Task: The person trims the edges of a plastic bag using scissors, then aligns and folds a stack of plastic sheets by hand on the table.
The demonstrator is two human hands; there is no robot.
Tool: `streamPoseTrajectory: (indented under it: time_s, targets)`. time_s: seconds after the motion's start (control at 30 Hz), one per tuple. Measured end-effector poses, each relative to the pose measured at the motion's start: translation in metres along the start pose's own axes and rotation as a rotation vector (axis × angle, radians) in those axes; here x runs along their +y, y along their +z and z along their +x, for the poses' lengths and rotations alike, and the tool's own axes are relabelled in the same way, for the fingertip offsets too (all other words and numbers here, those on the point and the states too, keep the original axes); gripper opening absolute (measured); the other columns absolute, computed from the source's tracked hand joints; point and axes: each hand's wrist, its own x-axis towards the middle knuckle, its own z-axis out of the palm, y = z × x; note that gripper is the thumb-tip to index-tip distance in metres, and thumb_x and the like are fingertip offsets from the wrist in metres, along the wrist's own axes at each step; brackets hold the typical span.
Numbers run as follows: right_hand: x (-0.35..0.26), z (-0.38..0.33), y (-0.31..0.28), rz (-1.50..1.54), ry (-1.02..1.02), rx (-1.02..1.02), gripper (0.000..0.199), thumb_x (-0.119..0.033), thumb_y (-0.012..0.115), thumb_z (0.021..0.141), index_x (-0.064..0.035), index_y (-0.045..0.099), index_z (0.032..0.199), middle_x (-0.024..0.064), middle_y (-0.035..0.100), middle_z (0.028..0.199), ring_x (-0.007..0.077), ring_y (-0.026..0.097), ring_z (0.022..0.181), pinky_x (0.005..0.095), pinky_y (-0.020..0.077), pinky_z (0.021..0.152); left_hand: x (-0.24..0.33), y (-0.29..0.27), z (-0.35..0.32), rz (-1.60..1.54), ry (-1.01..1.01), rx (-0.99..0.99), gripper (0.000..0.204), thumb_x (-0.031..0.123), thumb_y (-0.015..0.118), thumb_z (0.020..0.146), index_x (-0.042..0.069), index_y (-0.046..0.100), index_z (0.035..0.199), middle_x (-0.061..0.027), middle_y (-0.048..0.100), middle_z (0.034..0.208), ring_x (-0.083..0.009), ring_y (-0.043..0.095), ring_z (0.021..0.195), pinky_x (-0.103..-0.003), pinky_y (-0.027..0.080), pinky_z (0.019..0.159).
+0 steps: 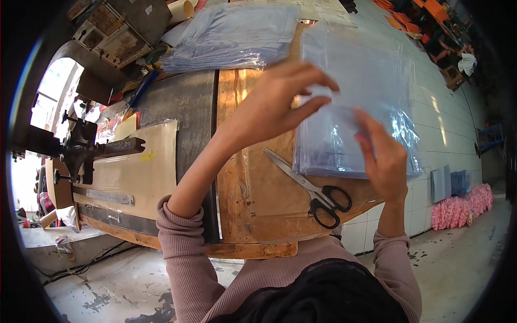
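My left hand (pixel 285 99) is raised over the table and the left edge of a stack of clear plastic sleeves (pixel 350 70). Its thumb and fingers are bent but apart, and I make out nothing between them. Above the near right part of that stack, my right hand (pixel 385 161) has its thumb and forefinger spread, slightly blurred by motion; no held thing shows there. A pair of scissors (pixel 315 188) with black handles lies on brown paper below my left hand, blades pointing up and left. A second pile of clear sleeves (pixel 231 35) sits at the far side.
A dark metal clamp-like fixture (pixel 86 145) juts in at the left, beside a tan sheet (pixel 140 167) on the table. A machine box (pixel 113 32) stands at the far left. Pink bundles (pixel 463 207) and blue packs (pixel 452 182) rest at the right by the tiled surface.
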Motion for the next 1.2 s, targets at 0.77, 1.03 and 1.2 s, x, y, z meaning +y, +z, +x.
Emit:
streamPoseTrajectory:
  time_s: [0.77, 1.03, 1.2]
  targets:
    - [-0.011, -0.010, 0.001, -0.130, -0.105, 0.010, 0.037, -0.016, 0.070, 0.070, -0.0033, 0.059, 0.103, 0.0143, 0.057, 0.104, 0.0298, 0.060, 0.087, 0.0348, 0.0513, 0.067, 0.025, -0.003, -0.015, 0.332, 0.077, -0.524, 0.016, 0.017, 0.060, 0.078, 0.004, 0.051, 0.078, -0.0098, 0.051, 0.068, -0.0291, 0.055, 0.059, -0.038, 0.042, 0.052]
    - [0.012, -0.004, 0.004, -0.145, -0.135, 0.508, 0.028, 0.010, 0.055, 0.076, -0.0023, 0.059, 0.101, 0.0152, 0.060, 0.101, 0.0282, 0.063, 0.083, 0.0317, 0.0508, 0.062, 0.034, -0.024, -0.008, 0.347, -0.063, -0.666, 0.024, 0.024, 0.068, 0.073, 0.005, 0.054, 0.080, -0.0057, 0.054, 0.071, -0.0247, 0.057, 0.060, -0.035, 0.044, 0.052]
    - [-0.004, -0.007, -0.008, -0.277, -0.037, 0.230, 0.033, 0.007, 0.052, 0.076, -0.0059, 0.060, 0.105, 0.0162, 0.059, 0.102, 0.0302, 0.062, 0.080, 0.0330, 0.0519, 0.062, 0.027, -0.008, -0.022, 0.524, 0.155, -0.544, 0.027, 0.027, 0.070, 0.069, 0.005, 0.055, 0.078, -0.0067, 0.054, 0.079, -0.0257, 0.058, 0.067, -0.036, 0.046, 0.060]
